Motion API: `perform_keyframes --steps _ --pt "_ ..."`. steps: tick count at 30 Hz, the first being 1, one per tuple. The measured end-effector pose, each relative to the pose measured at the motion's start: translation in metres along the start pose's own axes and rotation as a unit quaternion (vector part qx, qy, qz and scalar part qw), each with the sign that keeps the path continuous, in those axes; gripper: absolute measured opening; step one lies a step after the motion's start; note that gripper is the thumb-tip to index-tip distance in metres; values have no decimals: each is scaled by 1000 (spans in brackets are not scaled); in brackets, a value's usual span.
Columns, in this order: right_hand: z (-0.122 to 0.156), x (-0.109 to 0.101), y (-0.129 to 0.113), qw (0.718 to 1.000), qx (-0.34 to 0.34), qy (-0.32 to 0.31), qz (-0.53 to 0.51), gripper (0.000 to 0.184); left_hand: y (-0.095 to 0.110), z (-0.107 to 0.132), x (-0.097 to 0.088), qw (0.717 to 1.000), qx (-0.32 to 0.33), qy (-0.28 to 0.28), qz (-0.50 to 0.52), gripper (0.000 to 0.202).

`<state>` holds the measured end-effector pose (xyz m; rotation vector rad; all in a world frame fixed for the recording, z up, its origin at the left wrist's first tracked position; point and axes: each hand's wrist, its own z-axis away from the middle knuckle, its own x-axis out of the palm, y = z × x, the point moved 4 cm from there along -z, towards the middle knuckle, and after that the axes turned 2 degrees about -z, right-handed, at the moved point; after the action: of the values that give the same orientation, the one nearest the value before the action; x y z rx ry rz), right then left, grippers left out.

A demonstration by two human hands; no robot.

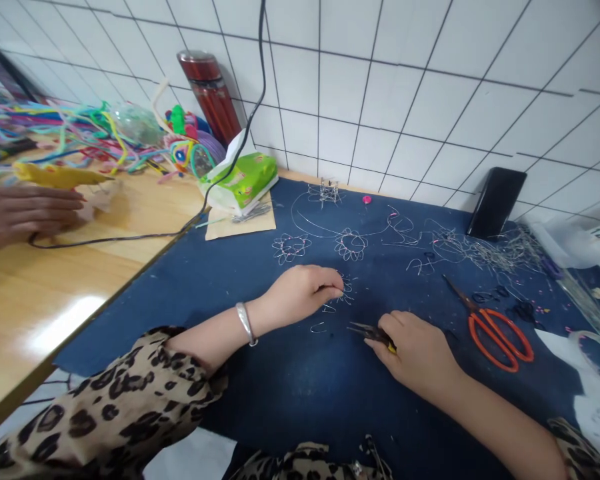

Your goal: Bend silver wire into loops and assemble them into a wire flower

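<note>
My left hand [307,290] is closed in a pinch on a small looped wire piece [348,288], part of which is hidden behind the fingers. In my right hand [415,347] is a pair of pliers [373,331], its slim jaws pointing left, a short way from the wire piece. Two short bent wires, one of them a hook [319,329], lie on the dark blue mat below my left fingers. Beyond my hands rest two flower-shaped wire rings, one on the left [291,249] and one on the right [351,245].
Orange-handled scissors [500,333] and a wire tangle [490,250] lie right, near a leaning phone [497,202]. A green tissue pack [250,180] and red flask [210,97] stand back left. A black cable [230,167] crosses there. Another person's hand [30,210] is far left, by a yellow figure [60,175].
</note>
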<state>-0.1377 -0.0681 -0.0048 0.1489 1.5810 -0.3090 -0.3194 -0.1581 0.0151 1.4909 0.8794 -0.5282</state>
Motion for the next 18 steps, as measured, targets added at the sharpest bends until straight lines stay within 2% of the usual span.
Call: perform_keyframes --steps 5,13,18 --pt "0 0 -1 1000 0 -11 0 21 1 -2 11 997 50 -16 -48 16" --pt "1 1 0 1000 -1 -20 2 21 -2 0 0 995 64 16 -80 16" --pt "1 1 1 1000 -2 -22 0 20 6 6 6 987 96 -69 -106 15"
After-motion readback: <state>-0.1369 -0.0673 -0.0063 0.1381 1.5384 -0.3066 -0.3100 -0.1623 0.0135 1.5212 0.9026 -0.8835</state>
